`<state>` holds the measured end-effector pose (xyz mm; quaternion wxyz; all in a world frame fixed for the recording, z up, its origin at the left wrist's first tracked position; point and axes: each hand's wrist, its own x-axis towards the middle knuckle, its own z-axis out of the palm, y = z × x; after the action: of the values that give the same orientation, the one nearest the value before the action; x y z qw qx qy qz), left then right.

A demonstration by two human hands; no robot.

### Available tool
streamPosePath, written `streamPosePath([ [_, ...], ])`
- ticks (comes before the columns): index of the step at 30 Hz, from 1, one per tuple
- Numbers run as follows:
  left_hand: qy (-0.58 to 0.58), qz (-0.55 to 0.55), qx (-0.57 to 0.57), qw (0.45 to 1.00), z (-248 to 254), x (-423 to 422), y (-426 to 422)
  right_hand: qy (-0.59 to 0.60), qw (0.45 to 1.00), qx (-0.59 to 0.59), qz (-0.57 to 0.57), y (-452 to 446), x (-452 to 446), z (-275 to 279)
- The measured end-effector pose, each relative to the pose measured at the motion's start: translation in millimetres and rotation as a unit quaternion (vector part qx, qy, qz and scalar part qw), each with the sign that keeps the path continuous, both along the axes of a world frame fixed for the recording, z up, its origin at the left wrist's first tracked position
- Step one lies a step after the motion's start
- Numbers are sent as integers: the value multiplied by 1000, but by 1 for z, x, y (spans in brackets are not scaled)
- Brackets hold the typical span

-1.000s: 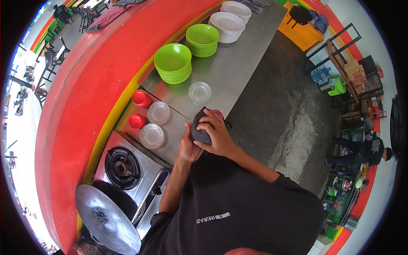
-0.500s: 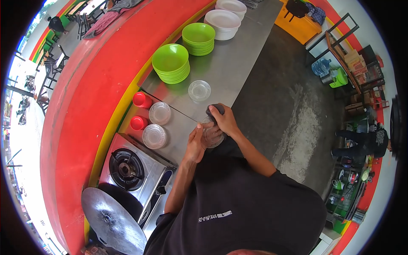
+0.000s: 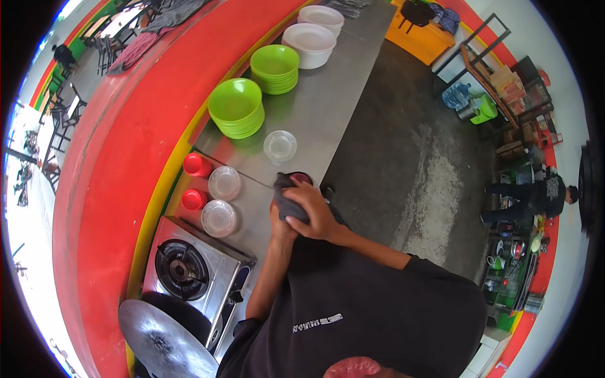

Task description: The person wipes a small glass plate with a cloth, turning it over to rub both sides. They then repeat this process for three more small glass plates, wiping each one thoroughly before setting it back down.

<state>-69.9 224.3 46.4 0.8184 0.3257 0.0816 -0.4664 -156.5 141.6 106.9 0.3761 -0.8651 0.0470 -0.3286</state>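
Note:
My right hand presses a dark grey cloth against something held close to my body, over the counter's front edge. Below and to the left, my left hand is wrapped round the same spot, its fingers mostly covered. A clear bowl was in that grip a moment earlier; now cloth and fingers hide nearly all of it. A rounded, reddish, glossy edge peeks out beyond the cloth. On the counter nearby are three clear bowls: one ahead and two to the left, an upper one and a lower one.
Two red cups stand beside the clear bowls. Stacks of green bowls and white bowls line the steel counter. At lower left are a gas stove and a wok. Another person stands far right.
My right hand has brought the cloth over the clear bowl and my left hand, covering them. Both hands have shifted slightly left and down. The camera view has turned a little.

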Motion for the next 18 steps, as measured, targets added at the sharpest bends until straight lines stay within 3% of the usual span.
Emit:
streamPosePath([
  [2,-66,-48,-24,996,-15,2,-7,6,999,19,-26,-5,12,-16],
  [5,-14,-36,-21,999,31,10,-18,24,997,-1,-77,-13,29,-23],
  [14,-127,-41,114,984,31,31,-18,58,982,-2,-179,-19,62,8],
  [17,-187,-41,131,973,38,29,-16,-4,953,234,-194,-34,67,-8],
  [18,-220,-52,156,961,38,31,-16,-43,949,220,-221,-38,67,-16],
])
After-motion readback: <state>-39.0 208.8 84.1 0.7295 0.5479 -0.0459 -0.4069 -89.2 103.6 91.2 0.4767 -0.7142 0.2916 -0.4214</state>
